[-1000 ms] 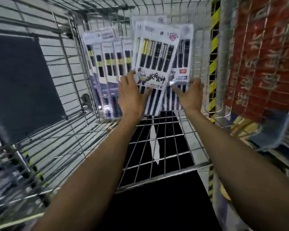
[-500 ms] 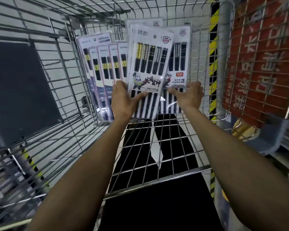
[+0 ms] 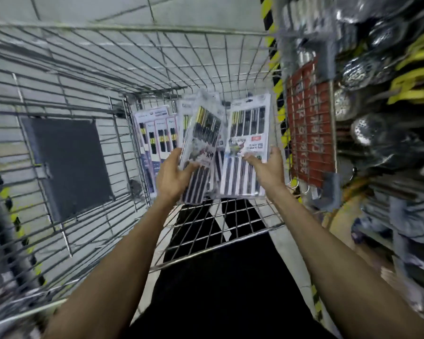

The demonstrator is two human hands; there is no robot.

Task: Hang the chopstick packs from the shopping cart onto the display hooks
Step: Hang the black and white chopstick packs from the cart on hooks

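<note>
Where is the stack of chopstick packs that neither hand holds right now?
In the head view, the unheld stack stands upright in the shopping cart, left of centre, just left of the left hand and the pack it grips.

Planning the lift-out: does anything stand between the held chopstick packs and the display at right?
Yes: the cart's right wire side stands between the packs held by the left hand and right hand and the display rack. Free hooks aren't discernible.
</note>
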